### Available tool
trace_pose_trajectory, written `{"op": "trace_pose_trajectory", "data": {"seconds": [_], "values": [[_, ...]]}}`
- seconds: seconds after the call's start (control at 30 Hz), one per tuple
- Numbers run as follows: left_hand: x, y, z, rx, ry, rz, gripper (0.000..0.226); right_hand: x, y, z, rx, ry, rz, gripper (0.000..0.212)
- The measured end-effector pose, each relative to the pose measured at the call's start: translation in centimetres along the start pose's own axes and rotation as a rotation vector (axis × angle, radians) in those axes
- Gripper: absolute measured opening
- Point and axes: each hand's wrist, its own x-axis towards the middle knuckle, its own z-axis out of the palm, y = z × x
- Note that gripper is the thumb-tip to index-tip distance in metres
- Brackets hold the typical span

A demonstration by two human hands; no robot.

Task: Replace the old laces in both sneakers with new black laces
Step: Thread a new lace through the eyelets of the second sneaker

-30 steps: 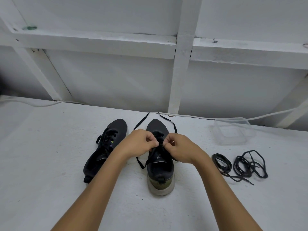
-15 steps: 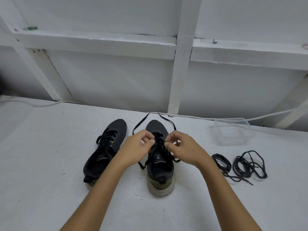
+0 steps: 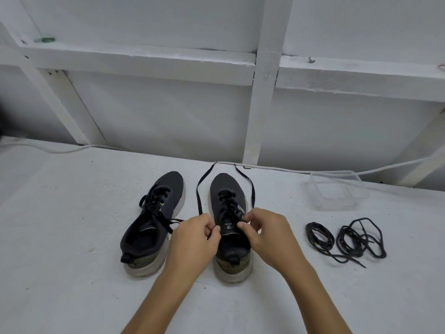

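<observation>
Two black sneakers with pale soles stand side by side on the white floor, toes pointing away. The left sneaker [image 3: 154, 220] is laced and tilted slightly left. Over the tongue of the right sneaker [image 3: 227, 206], my left hand [image 3: 195, 239] pinches one end of its black lace [image 3: 199, 189], and my right hand [image 3: 265, 232] pinches the other end near the top eyelets. Both free lace ends loop out past the toe. Two coils of black laces [image 3: 346, 239] lie on the floor to the right.
A clear plastic container [image 3: 337, 191] sits at the back right, beyond the lace coils. A white cable [image 3: 301, 171] runs along the base of the white framed wall behind the shoes.
Both hands have drawn back toward me along the right sneaker, from its middle eyelets to its tongue, pulling the lace ends with them. More of the lacing now shows.
</observation>
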Motion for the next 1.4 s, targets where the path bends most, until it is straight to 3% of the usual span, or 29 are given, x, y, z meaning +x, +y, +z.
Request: {"op": "trace_pose_trajectory", "data": {"seconds": [0.13,0.23,0.5,0.7,0.77,0.9,0.97,1.03,1.1,1.13,1.2,1.27,1.33,1.4], "values": [[-0.5,0.3,0.2,-0.076,0.036,0.123,0.011,-1.4,-0.2,1.2,0.067,0.128,-0.059,0.008],[-0.5,0.5,0.2,-0.161,-0.017,0.136,0.010,-1.8,-0.4,1.3,0.127,0.106,-0.066,0.010],[0.4,0.6,-1.7,-0.397,-0.372,-0.033,0.014,-2.0,-0.8,-0.3,0.325,-0.077,0.052,0.012],[1.0,-0.2,-2.5,-0.507,-0.464,-0.138,0.019,-2.3,-0.7,-0.7,0.433,-0.137,0.125,0.013],[1.4,-0.6,-2.8,-0.431,-0.416,-0.125,0.019,-2.1,-0.1,-0.6,0.390,-0.089,0.129,0.014],[2.8,-1.9,-4.4,-0.239,-0.332,-0.005,0.008,-1.5,1.6,-0.3,-0.056,0.163,0.111,0.006],[3.4,-2.9,-4.3,-0.044,-0.239,0.099,0.011,-1.2,1.6,-0.3,-0.115,0.143,0.190,0.007],[3.6,-3.3,-3.6,0.051,-0.042,0.151,0.015,-0.7,1.3,-0.1,0.058,0.064,0.272,0.011],[3.0,-2.8,-2.7,-0.023,0.089,0.074,0.010,-0.2,0.7,0.1,0.357,0.019,0.353,0.015],[2.6,-2.5,-2.1,-0.091,0.102,0.001,0.005,0.0,0.3,0.1,0.498,0.019,0.389,0.015],[1.9,-1.8,-0.9,-0.191,0.046,-0.174,0.015,0.7,-0.4,0.1,0.726,0.041,0.445,0.012],[1.7,-1.4,0.0,-0.184,0.050,-0.243,0.028,1.5,-0.9,-0.2,0.900,0.080,0.490,0.010],[2.3,-1.1,0.1,-0.201,0.035,-0.300,0.043,2.3,-1.2,-0.7,1.005,0.114,0.504,0.011],[3.2,-0.5,-0.4,-0.246,-0.050,-0.351,0.042,3.0,-1.6,-1.2,1.033,0.103,0.475,0.021]]}}
